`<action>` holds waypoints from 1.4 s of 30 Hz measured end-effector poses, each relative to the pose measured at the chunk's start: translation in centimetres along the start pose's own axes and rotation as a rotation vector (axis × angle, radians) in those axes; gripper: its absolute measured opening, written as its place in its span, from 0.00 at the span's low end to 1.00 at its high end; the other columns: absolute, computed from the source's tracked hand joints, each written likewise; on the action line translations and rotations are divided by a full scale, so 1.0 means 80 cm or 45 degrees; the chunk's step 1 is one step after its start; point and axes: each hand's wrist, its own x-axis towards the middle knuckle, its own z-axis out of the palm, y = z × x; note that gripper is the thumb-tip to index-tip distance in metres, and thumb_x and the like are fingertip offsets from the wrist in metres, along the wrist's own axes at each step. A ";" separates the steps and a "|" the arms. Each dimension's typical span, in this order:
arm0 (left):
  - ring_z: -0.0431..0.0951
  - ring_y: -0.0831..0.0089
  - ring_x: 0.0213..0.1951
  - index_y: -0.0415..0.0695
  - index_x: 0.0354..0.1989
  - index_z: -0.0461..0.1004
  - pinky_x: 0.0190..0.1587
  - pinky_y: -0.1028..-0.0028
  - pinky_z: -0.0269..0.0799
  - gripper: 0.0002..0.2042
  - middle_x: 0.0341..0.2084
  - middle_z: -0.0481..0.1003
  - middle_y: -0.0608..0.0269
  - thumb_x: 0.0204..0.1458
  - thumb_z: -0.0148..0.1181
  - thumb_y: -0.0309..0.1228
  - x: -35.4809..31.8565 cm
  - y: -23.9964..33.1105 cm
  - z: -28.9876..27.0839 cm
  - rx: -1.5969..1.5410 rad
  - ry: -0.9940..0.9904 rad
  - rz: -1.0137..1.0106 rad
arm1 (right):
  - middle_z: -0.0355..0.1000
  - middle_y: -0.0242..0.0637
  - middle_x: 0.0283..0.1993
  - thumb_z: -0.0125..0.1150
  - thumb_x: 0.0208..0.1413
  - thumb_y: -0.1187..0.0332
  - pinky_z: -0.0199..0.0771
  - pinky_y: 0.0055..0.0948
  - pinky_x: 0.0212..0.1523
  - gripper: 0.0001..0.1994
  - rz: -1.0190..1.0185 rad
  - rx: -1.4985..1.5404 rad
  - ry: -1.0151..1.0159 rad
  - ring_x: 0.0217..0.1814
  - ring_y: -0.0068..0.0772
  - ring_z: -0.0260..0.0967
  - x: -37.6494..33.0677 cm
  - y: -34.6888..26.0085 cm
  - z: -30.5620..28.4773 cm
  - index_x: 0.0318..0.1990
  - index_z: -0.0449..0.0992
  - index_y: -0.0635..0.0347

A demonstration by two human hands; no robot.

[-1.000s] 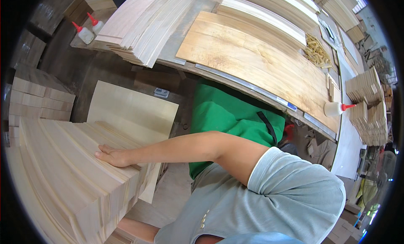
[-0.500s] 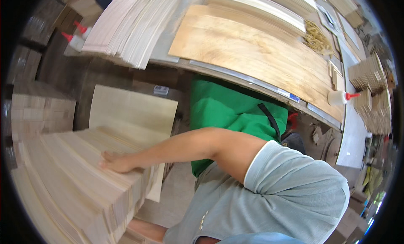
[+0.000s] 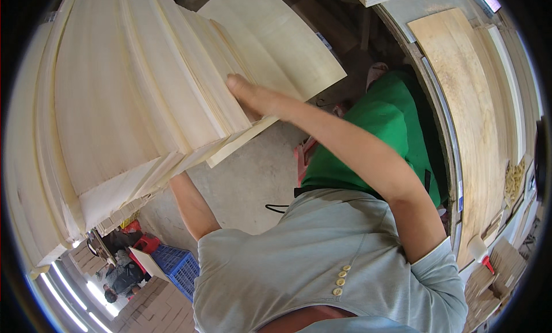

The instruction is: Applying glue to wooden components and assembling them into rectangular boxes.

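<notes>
A large stack of pale thin wood sheets [image 3: 109,86] fills the upper left. My right hand [image 3: 246,93] reaches across to the stack's near right edge and touches the sheets there. Its fingers are blurred and partly hidden by the wood, so their grip does not show. Beyond that hand, one wide pale sheet [image 3: 287,40] juts out past the stack. My left forearm [image 3: 192,203] goes up behind the lower edge of the stack, which hides my left hand.
A workbench at the right carries a long wooden board [image 3: 460,103], more stacked sheets [image 3: 506,86] and a white bottle with a red tip [image 3: 478,249]. A green apron [image 3: 374,143] covers my lap. At the lower left are a blue crate [image 3: 183,272] and another person [image 3: 122,278].
The view has swung left, so the stack now sits higher and larger and the bench lies at the right. My right hand has shifted to the stack's edge.
</notes>
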 end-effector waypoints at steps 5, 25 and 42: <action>0.76 0.68 0.30 0.38 0.35 0.75 0.33 0.68 0.73 0.12 0.30 0.77 0.59 0.48 0.59 0.34 -0.016 -0.017 -0.029 0.031 0.047 -0.020 | 0.37 0.62 0.70 0.25 0.56 0.31 0.37 0.37 0.71 0.49 -0.059 -0.222 0.211 0.75 0.49 0.27 0.016 0.033 0.005 0.67 0.39 0.73; 0.75 0.68 0.29 0.38 0.34 0.75 0.32 0.68 0.72 0.12 0.28 0.77 0.59 0.48 0.59 0.34 -0.110 -0.160 -0.158 0.045 0.287 -0.151 | 0.49 0.52 0.69 0.27 0.58 0.33 0.41 0.33 0.70 0.44 0.295 -0.259 0.373 0.73 0.44 0.41 -0.029 0.045 -0.027 0.67 0.47 0.65; 0.75 0.68 0.27 0.38 0.32 0.75 0.31 0.68 0.72 0.11 0.26 0.77 0.59 0.48 0.59 0.35 -0.035 0.014 -0.333 0.409 0.456 -0.267 | 0.46 0.52 0.70 0.25 0.60 0.36 0.43 0.39 0.69 0.41 0.422 -0.198 0.384 0.72 0.49 0.42 0.064 0.092 -0.078 0.67 0.46 0.64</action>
